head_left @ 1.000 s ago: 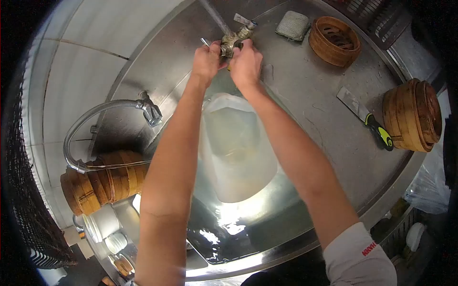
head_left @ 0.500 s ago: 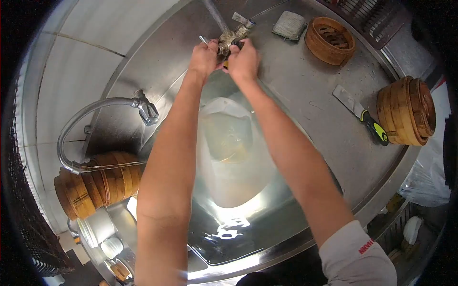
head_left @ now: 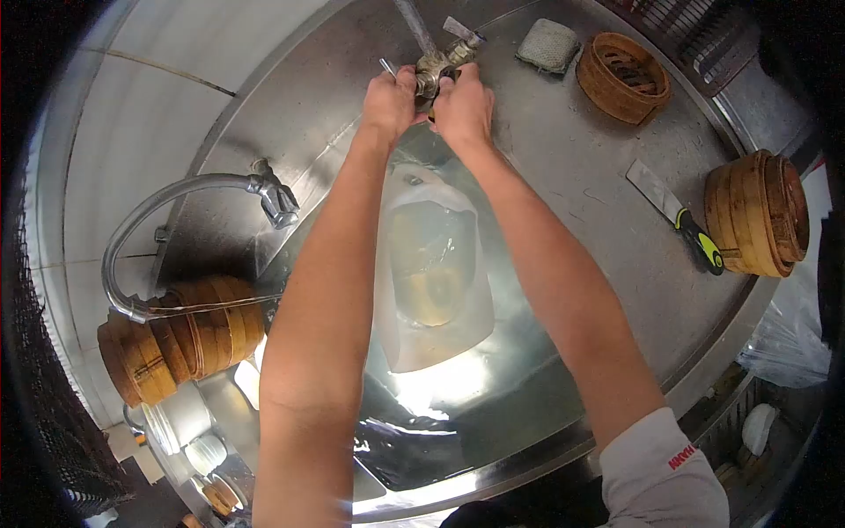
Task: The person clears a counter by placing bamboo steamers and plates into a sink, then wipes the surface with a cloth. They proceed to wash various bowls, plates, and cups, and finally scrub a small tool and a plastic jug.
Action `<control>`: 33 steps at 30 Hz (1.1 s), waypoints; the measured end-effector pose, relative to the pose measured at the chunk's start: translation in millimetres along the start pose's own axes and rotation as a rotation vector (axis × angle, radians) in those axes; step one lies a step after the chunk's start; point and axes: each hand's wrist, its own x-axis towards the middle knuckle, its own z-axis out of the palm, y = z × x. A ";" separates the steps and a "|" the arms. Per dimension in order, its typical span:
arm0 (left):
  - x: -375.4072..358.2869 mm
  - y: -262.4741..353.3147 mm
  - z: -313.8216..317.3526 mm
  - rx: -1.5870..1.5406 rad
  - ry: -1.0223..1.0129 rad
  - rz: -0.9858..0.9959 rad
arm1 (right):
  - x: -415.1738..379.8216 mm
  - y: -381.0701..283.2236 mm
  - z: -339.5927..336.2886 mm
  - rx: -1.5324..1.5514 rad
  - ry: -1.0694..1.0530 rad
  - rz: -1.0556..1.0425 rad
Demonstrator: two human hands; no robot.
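Both my hands are at a brass valve fitting [head_left: 432, 65] on a metal pipe, at the far side of the sink. My left hand [head_left: 390, 99] is closed on its left side, by a small metal lever. Close beside it, my right hand [head_left: 463, 106] has its fingers wrapped round a dark part with a bit of yellow below the valve; the fingers hide most of it. Between my forearms, a pale translucent sheet-like thing [head_left: 434, 343], perhaps a bag, lies in the sink water [head_left: 519, 387].
A curved faucet [head_left: 180, 183] hangs at the left above stacked bamboo steamers [head_left: 198, 334]. On the steel counter [head_left: 563, 167] at the right are a scrubbing pad [head_left: 547, 47], a steamer basket [head_left: 622, 79], a scraper [head_left: 673, 216] and more steamers [head_left: 757, 214].
My view has shifted slightly, so the counter things sit a little further right. The pale thing in the water has changed shape, its lower edge now straighter. Both hands stay at the valve.
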 end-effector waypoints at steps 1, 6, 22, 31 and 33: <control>1.7 0.6 1.3 -0.022 -0.004 -0.001 | 5.4 -9.2 -5.2 0.079 0.013 0.099; 4.2 -4.6 -0.4 -0.012 -0.011 0.032 | -1.2 -12.1 -14.5 0.136 -0.162 0.180; -3.3 1.6 2.6 -0.057 -0.009 -0.010 | 9.5 -1.3 8.0 0.003 0.117 0.185; -0.1 -2.0 0.5 0.016 0.020 -0.006 | 2.8 -14.7 5.1 0.295 0.106 0.346; 1.0 -3.3 1.5 0.038 0.019 0.039 | -9.4 -9.5 10.2 0.058 0.135 0.155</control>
